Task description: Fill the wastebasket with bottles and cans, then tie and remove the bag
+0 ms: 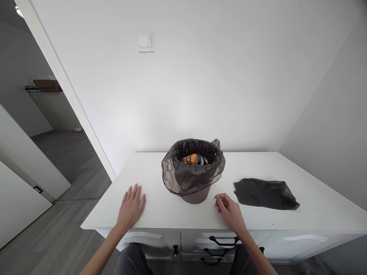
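A small round bin (pixel 196 195) stands on the white tabletop (pixel 286 164), lined with a dark plastic bag (pixel 189 173) folded over its rim. An orange can (pixel 193 159) lies inside it. My left hand (pixel 132 206) rests flat on the table to the bin's left, fingers stretched out. Just right of the bin's base my right hand (pixel 228 209) rests on the table with its fingers loosely curled and nothing visible in them. A folded spare dark bag (pixel 265 193) lies flat further right.
The table is a white cabinet with drawers and black handles (pixel 222 241) below its front edge. A white wall with a light switch (pixel 146 41) stands behind. An open doorway (pixel 57 126) and grey floor lie to the left. A wall closes the right side.
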Demonstrator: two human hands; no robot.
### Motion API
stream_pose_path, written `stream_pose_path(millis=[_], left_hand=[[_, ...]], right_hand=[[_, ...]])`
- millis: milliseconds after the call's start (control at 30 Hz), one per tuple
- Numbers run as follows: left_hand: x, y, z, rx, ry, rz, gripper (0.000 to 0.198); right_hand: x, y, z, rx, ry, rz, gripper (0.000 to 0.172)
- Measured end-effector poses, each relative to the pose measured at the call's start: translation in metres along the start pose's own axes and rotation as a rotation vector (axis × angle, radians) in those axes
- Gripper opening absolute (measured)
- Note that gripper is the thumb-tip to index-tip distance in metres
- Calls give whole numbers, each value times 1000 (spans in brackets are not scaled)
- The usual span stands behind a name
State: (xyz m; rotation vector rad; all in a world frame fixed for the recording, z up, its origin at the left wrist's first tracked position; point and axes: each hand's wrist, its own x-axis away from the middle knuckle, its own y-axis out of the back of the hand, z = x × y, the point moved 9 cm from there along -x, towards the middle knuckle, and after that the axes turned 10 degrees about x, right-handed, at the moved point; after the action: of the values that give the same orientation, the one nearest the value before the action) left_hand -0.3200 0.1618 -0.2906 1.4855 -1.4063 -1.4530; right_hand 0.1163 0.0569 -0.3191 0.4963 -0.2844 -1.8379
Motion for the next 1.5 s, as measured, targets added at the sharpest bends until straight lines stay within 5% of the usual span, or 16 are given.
stream_pose_path(millis=[567, 800, 900, 1033, 1100, 1167, 1267, 1400, 1500], left_hand=[[-2, -2, 3, 64, 15, -2, 72], [1, 16, -8, 370, 75, -17, 69], [-18, 33, -29, 819, 213, 50, 66], [-53, 46, -105, 1616, 522, 521, 73], [-71, 72, -147, 1754, 498, 678, 69], [-90, 104, -172, 1769, 398, 642, 44], [-112, 146, -192, 1754, 274, 426, 22], [-132, 179, -215, 1774, 221, 242, 18], [-150, 200, -227, 1798, 197, 90, 39]], right_hand=[[0, -1, -3, -20, -15, 13, 48], [-5, 0, -1, -240, -92, 50, 42], [-25, 13, 17, -616, -318, 130, 30], [-61, 51, 81, -900, -575, 282, 25], [-77, 71, 121, -879, -560, 381, 27], [-89, 90, 151, -778, -492, 398, 30], [-102, 101, 185, -658, -368, 371, 28], [-125, 100, 213, -727, -273, 248, 25], [-146, 97, 226, -803, -227, 170, 27]])
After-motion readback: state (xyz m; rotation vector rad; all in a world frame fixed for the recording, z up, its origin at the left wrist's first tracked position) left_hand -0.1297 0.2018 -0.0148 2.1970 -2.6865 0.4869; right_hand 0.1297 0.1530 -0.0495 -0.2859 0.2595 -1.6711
